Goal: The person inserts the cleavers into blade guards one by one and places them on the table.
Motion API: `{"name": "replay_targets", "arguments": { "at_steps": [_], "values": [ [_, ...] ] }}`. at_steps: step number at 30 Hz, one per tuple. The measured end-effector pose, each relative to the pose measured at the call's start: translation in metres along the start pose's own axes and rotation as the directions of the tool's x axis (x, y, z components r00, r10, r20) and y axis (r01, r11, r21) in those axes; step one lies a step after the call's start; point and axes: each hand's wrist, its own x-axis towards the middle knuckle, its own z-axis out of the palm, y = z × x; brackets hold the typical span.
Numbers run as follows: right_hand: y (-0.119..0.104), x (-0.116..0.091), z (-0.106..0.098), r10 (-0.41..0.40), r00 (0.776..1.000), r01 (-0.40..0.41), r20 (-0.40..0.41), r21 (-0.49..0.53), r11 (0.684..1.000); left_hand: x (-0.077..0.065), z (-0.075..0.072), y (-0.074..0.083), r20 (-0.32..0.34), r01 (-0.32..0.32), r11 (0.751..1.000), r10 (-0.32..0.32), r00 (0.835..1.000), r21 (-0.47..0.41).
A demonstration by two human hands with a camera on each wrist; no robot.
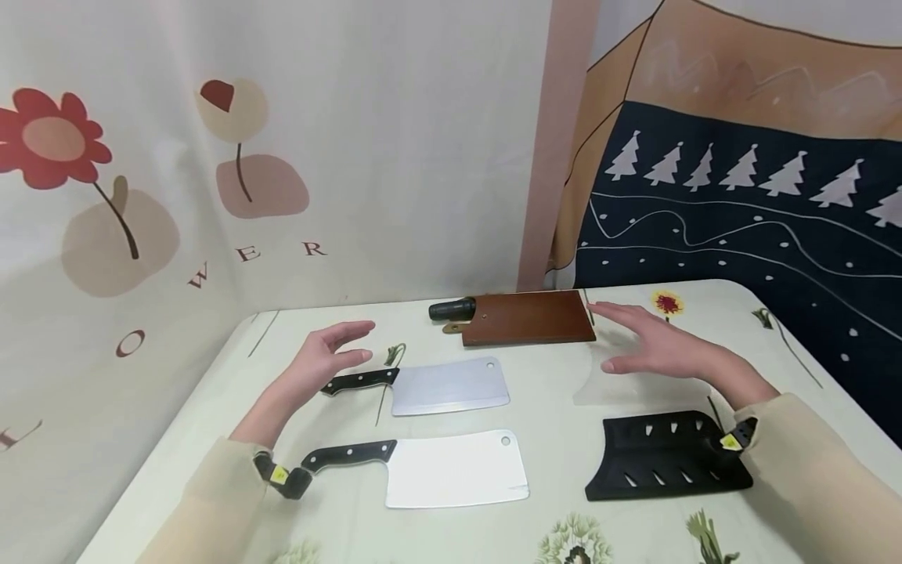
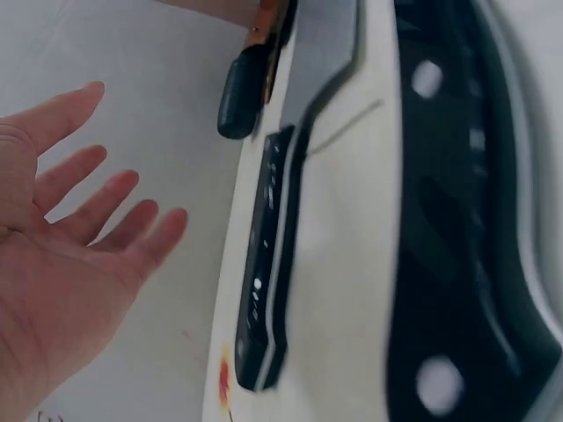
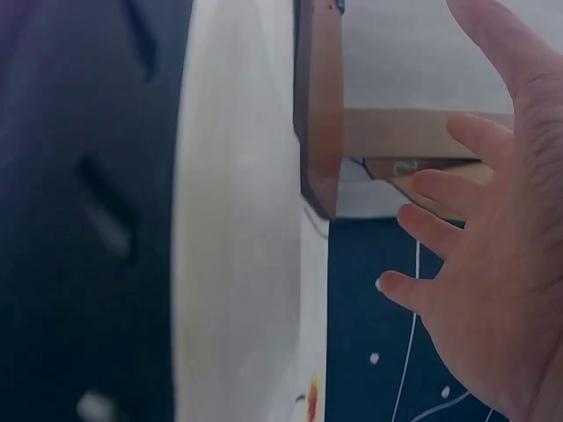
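Observation:
Two cleavers with black riveted handles lie flat on the table, the nearer cleaver (image 1: 456, 471) in front of the farther cleaver (image 1: 451, 386). My left hand (image 1: 317, 364) hovers by the farther cleaver's handle (image 2: 268, 264), fingers spread and holding nothing. To the right, my right hand (image 1: 662, 345) is held over a clear plastic blade cover (image 1: 599, 385), also with nothing in it. A black slotted blade guard (image 1: 665, 458) lies below the right wrist. At the back, a brown sheath (image 1: 528, 317) has a black handle (image 1: 452, 309) sticking out of its left end.
The table wears a pale cloth (image 1: 543, 427) printed with flowers. A white curtain (image 1: 395, 157) hangs behind it and down the left side. A dark blue printed cloth (image 1: 705, 227) with white trees hangs at the back right.

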Motion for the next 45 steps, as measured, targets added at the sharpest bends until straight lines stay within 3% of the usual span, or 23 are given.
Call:
{"name": "replay_targets", "arguments": {
  "at_steps": [8,19,27,35,39,45],
  "values": [
    [0.018,-0.027,0.004,-0.004,1.0,0.004,-0.027,0.009,1.0,-0.012,-0.015,-0.027,-0.058,-0.014,0.997,0.01,0.998,-0.074],
    [0.046,-0.047,0.01,0.032,0.999,-0.033,-0.037,-0.033,0.999,-0.02,-0.029,-0.055,-0.112,0.086,0.996,-0.09,0.99,-0.04],
    [0.056,-0.049,0.008,0.063,0.998,-0.064,-0.026,-0.041,0.997,-0.024,-0.032,-0.07,-0.042,0.087,0.995,-0.088,0.995,-0.04],
    [0.062,-0.049,0.008,0.08,0.997,-0.079,0.0,-0.056,0.995,-0.024,-0.033,-0.077,0.097,0.057,0.997,-0.052,0.994,-0.048],
    [0.063,-0.046,0.009,0.084,0.996,-0.083,0.003,-0.08,0.993,-0.024,-0.033,-0.078,0.108,0.042,0.998,-0.037,0.993,-0.04],
    [0.06,-0.043,0.01,0.078,0.997,-0.078,0.003,-0.105,0.991,-0.022,-0.03,-0.079,0.085,0.026,0.998,-0.031,0.996,0.055]
  ]
}}
